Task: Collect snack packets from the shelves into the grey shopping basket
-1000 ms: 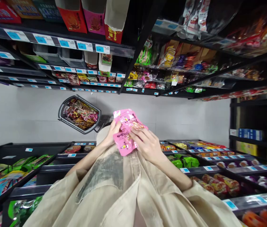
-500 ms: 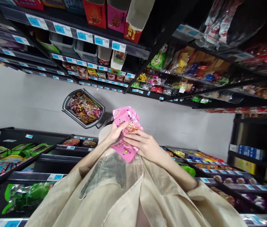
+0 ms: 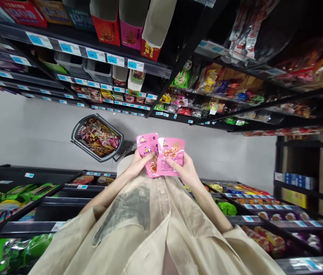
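Observation:
I hold pink snack packets in front of my chest, over the grey floor. My left hand (image 3: 140,163) pinches one pink packet (image 3: 147,147) by its lower edge, thumb on its face. My right hand (image 3: 184,168) grips a second pink packet (image 3: 171,152) that overlaps the first on the right. Both packets stand upright, side by side, printed faces toward me. My beige sleeves and shirt front fill the lower middle of the view.
A dark shopping basket (image 3: 77,133) full of snack packets sits on the floor ahead, left of my hands. Black shelves (image 3: 161,70) with blue price tags (image 3: 115,59) and packaged snacks line the aisle on both sides. Low shelves with green bags (image 3: 226,208) flank my arms.
The packets were stacked together with my right hand flat over them. Now my right hand has drawn one packet out to the right, so the two stand fanned apart.

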Tool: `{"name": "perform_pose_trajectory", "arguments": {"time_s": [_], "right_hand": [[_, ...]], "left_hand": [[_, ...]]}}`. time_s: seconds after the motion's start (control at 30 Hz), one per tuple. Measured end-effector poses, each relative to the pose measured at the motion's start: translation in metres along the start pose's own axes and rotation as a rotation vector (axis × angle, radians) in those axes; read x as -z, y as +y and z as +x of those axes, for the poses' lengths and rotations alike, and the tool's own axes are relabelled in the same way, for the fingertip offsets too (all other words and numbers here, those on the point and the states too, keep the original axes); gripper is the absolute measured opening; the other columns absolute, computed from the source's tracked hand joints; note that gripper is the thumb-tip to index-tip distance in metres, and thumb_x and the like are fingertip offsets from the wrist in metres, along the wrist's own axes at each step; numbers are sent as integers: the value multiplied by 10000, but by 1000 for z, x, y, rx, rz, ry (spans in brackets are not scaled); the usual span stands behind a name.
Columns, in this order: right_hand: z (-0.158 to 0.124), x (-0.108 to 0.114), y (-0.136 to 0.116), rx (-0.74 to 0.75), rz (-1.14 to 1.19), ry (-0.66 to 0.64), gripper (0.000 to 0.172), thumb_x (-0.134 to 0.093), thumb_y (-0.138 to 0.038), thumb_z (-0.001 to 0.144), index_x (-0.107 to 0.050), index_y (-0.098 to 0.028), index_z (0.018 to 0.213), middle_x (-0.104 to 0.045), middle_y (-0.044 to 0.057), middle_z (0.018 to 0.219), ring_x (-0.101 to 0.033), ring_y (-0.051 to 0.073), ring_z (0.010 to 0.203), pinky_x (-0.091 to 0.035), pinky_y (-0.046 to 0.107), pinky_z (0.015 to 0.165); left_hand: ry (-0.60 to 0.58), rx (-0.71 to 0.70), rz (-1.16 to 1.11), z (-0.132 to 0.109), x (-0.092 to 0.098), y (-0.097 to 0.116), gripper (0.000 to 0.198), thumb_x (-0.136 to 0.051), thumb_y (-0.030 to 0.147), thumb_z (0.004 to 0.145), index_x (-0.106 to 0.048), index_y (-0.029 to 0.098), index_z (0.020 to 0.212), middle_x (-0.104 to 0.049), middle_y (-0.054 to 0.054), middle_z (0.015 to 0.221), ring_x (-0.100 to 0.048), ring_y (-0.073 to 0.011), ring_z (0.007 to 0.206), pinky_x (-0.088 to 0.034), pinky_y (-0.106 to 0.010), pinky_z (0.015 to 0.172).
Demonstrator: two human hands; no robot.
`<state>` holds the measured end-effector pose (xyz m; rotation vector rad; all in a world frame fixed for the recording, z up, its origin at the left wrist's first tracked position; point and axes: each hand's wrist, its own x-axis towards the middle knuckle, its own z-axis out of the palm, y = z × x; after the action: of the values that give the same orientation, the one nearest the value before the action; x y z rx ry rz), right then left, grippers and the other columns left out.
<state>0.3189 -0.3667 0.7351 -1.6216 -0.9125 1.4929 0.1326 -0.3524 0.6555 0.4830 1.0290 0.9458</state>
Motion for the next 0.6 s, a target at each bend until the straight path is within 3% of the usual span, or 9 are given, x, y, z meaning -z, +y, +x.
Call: {"name": "perform_pose_trajectory", "arguments": {"time_s": [0.1,0.13,0.2,0.3,0.37,0.43,0.53,0.6], "right_hand": [[-10,9,3,435,-438,214,168,-798,-301,830,-763,-254,988,-726,51,945,-663,216,822,-596,365,761],[-13,10,3,566,-585,231,158,-744,-259,864,-772,-273,1019,-719,62,957,-654,223,822,-592,374,750],[-15,7,3,716,-849,119,319,-634,-184,910,-753,-302,1181,-727,95,1044,-659,250,881,-593,371,706],[-12,-4,-2,720,-1117,-161,493,-588,-189,936,-619,-283,1419,-701,142,1227,-663,297,1052,-602,338,622],[-7,-5,-9,702,-1153,-294,548,-634,-314,944,-555,-243,1481,-653,166,1324,-655,331,1146,-636,375,678],[0,1,-14,670,-1103,-388,505,-623,-408,968,-587,-236,1442,-638,158,1346,-691,319,1104,-646,417,770],[19,22,-18,614,-914,-351,230,-601,-407,995,-733,-246,1094,-712,91,1075,-721,238,839,-618,390,741],[33,37,-16,575,-747,-202,244,-776,-439,861,-706,-237,979,-703,74,1003,-711,254,861,-609,408,775]], "left_hand": [[36,-29,37,-4,-10,2,481,-874,469,750,-706,178,1094,-777,-90,1091,-732,-258,985,-589,-419,949],[47,-48,39,-4,-14,1,500,-872,485,746,-707,181,1108,-775,-91,1090,-728,-257,988,-585,-421,957],[70,-78,43,-5,-19,-1,559,-884,493,720,-703,191,1155,-773,-94,1085,-724,-263,1002,-578,-424,969],[124,-79,19,-5,-23,-11,591,-885,481,702,-699,218,1197,-772,-93,1079,-719,-286,1048,-571,-444,991],[159,-77,-17,-5,-22,-18,545,-851,481,733,-702,234,1195,-763,-94,1125,-704,-301,1113,-560,-464,1024],[180,-86,-26,-5,-23,-24,495,-835,466,744,-711,244,1168,-750,-91,1176,-681,-311,1173,-541,-480,1062],[166,-104,-2,-7,-32,-29,455,-844,475,725,-725,251,1102,-750,-85,1157,-678,-322,1160,-529,-508,1078],[146,-132,16,-8,-44,-30,470,-840,518,723,-729,252,1094,-753,-87,1145,-681,-326,1136,-515,-524,1095]]}}
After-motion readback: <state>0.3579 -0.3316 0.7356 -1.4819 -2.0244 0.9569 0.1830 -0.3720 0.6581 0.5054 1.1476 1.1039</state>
